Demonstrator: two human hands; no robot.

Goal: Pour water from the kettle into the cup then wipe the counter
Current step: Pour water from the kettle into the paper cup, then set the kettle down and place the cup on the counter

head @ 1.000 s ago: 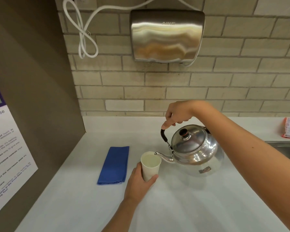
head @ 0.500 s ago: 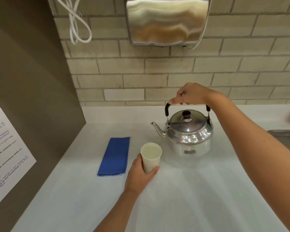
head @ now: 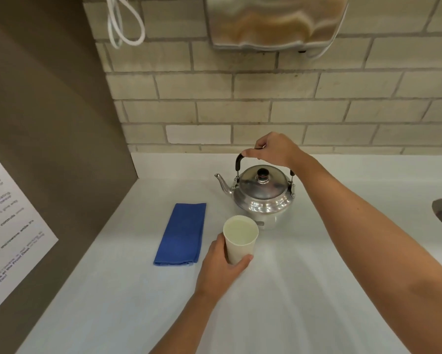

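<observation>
Since the kettle sits upright on the counter behind the cup, pouring looks finished and wiping remains. What seems to be water fills the cup's inside, though its level is hard to read. My right hand grips the kettle handle, my left hand wraps the cup, and the folded blue cloth lies untouched just beside it
</observation>
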